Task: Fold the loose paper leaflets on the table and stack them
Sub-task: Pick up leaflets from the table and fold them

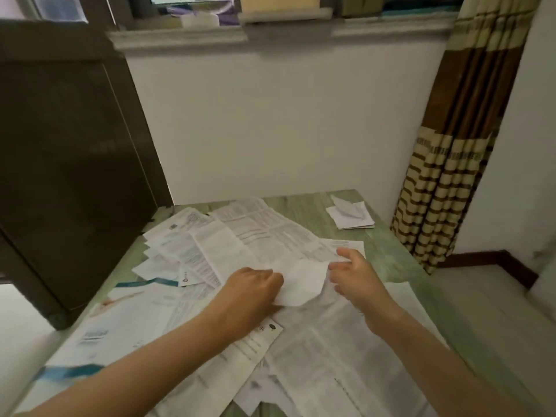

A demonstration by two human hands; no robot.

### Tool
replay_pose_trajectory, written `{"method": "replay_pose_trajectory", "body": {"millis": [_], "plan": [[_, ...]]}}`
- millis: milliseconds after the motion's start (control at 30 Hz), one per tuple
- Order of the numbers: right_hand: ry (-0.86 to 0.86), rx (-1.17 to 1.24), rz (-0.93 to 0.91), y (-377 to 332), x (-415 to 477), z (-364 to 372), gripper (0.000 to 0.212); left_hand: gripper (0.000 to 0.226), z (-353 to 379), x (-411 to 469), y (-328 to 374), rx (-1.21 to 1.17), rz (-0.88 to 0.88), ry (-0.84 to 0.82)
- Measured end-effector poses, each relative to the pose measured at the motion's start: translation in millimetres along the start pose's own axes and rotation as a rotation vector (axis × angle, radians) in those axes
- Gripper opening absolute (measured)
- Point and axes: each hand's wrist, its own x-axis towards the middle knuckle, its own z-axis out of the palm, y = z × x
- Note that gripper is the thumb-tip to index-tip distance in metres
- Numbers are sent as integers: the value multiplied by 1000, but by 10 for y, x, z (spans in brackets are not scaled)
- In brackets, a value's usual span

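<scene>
View from a head camera, looking down at a green table (304,203) set against a white wall. Loose printed sheets (246,233) cover most of it, overlapping in a fan.

At the centre, both hands hold one small white leaflet (304,281), lifted slightly above the pile. The left hand (252,284) has its fingers curled round the leaflet's left edge. The right hand (353,275) meets the right edge with thumb and forefinger close together. It appears to pinch the corner, though blur makes the contact hard to confirm. The leaflet bows gently between them and looks partly folded.

A small stack (350,216) of folded leaflets sits at the far right corner, well apart from the hands. A dark cabinet (69,176) stands to the left and a striped curtain (445,182) hangs to the right.

The step in hand looks like creasing this leaflet. To do it well, the edges should be brought level before any pressing. The leaflet is best laid flat on the sheets, with one hand pinning it while the other runs along the fold. Only a few leaflets are stacked, so most of the task remains.
</scene>
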Motion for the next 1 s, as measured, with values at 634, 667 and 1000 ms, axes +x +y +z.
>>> {"method": "replay_pose_trajectory", "body": {"millis": [634, 667, 1000], "plan": [[-410, -83, -244, 217, 340, -41, 67, 15, -293, 409, -242, -393, -476, -539], [-425, -113, -283, 203, 301, -48, 62, 15, -304, 449, -249, -402, -512, -430], [249, 337, -542, -1, 215, -197, 15, 74, 63, 628, -45, -1463, -815, 182]]}}
